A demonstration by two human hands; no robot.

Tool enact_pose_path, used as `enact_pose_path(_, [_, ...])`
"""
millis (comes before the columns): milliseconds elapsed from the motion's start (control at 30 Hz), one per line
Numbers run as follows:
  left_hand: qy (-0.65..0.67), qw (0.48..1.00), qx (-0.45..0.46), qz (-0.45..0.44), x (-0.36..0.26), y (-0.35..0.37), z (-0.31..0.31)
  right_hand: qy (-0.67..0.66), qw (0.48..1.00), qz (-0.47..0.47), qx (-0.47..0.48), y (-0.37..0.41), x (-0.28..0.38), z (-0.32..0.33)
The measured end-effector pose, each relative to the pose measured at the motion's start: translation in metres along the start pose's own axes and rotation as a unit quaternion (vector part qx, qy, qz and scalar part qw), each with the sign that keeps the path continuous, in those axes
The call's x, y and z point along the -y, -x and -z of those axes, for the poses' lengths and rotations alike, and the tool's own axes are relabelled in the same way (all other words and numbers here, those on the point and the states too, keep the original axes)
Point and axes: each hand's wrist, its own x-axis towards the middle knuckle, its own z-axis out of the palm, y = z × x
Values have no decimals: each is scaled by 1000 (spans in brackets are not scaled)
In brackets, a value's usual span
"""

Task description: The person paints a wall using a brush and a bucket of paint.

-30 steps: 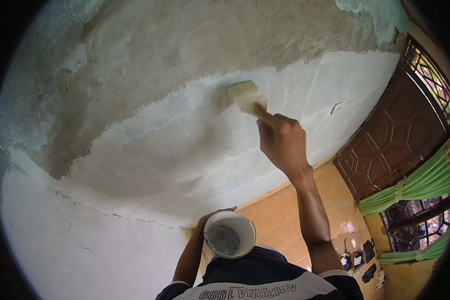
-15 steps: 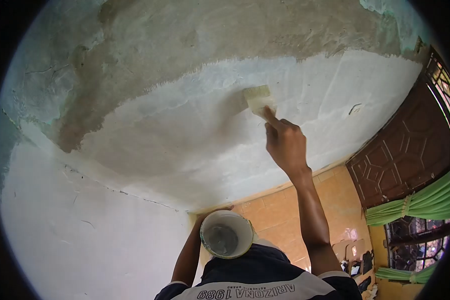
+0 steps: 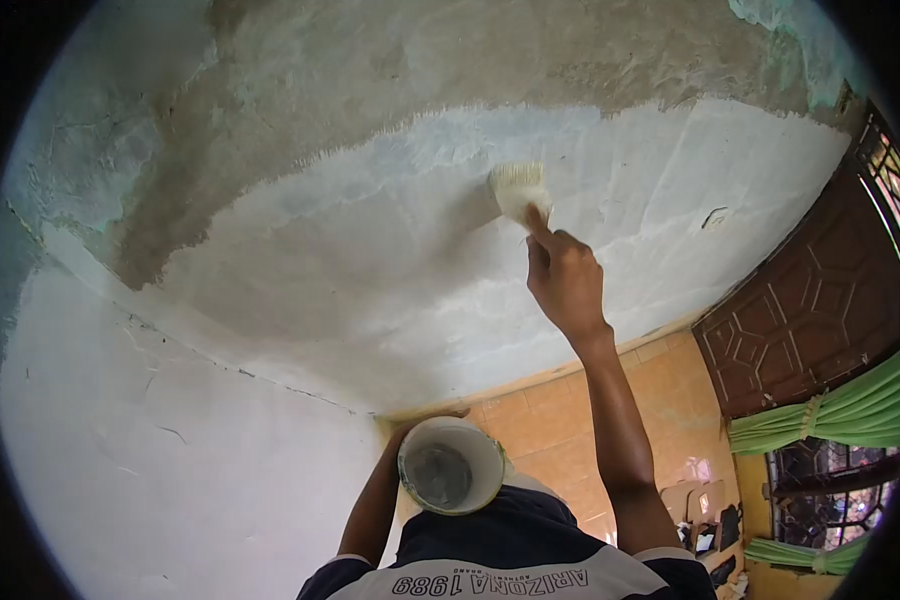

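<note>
My right hand (image 3: 568, 280) is closed round the handle of a wide paintbrush (image 3: 520, 192). The pale bristles lie against the wall (image 3: 370, 225), on its white-painted band just below the bare grey-brown plaster. My left hand (image 3: 432, 418) supports a white paint bucket (image 3: 490, 462) close to my chest. Most of that hand is hidden behind the bucket; only some of it shows past the rim. Inside the bucket, pale greyish paint (image 3: 442, 476) covers the bottom.
Unpainted plaster (image 3: 450, 50) spans the upper wall, with greenish patches at both sides. A white side wall (image 3: 170, 470) meets it at the left corner. Orange tiles (image 3: 550, 430) lie below. At right are a brown panelled door (image 3: 810, 300), green curtains (image 3: 860, 405) and a barred window (image 3: 830, 490).
The brush has shifted slightly upward on the wall, with my right hand moving up and a little left. The bucket stays almost where it was, still held by my left hand.
</note>
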Motion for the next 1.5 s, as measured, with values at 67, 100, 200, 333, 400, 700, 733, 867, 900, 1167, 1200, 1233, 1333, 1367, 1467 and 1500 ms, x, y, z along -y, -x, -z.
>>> enact_pose_path(67, [14, 1000, 6, 1, 3, -1, -1, -6, 994, -45, 101, 22, -7, 0])
enact_pose_path(100, [25, 1000, 7, 3, 11, 1, 1, -6, 993, -43, 112, 35, -14, 2])
enact_pose_path(200, [80, 996, 3, 25, 13, 0, 7, -183, 947, -66, 256, 85, -21, 9])
enact_pose_path(333, [180, 981, -15, 78, 18, -17, 29, -255, 888, -114, 365, 152, 8, 30])
enact_pose_path(400, [209, 973, -24, 96, 5, -32, 38, -259, 846, -98, 455, 181, 18, 31])
enact_pose_path(700, [218, 966, -26, 138, 28, -42, 75, -103, 833, 44, 542, 227, 117, -48])
enact_pose_path(733, [215, 966, -24, 139, 24, -43, 80, -85, 843, 49, 529, 233, 125, -58])
enact_pose_path(867, [199, 969, -14, 144, 29, -40, 94, -43, 878, 33, 476, 269, 139, -80])
enact_pose_path(900, [196, 969, -12, 149, 32, -41, 95, -41, 878, 25, 477, 268, 147, -79])
enact_pose_path(1167, [157, 971, 14, 180, 37, -57, 111, -37, 777, 1, 629, 224, 166, -52])
enact_pose_path(1200, [149, 971, 18, 184, 35, -60, 113, -34, 779, -11, 626, 225, 168, -53])
enact_pose_path(1233, [142, 972, 22, 188, 33, -62, 113, -52, 823, -28, 565, 225, 169, -52])
enact_pose_path(1333, [127, 971, 36, 197, 40, -70, 106, -19, 848, -67, 525, 232, 184, -64])
enact_pose_path(1367, [122, 971, 40, 200, 39, -74, 104, 28, 830, -83, 550, 235, 189, -70])
enact_pose_path(1467, [110, 972, 52, 203, 40, -80, 95, -38, 844, -46, 533, 279, 193, -83])
enact_pose_path(1500, [107, 972, 54, 203, 41, -80, 95, -36, 845, -50, 532, 275, 194, -81])
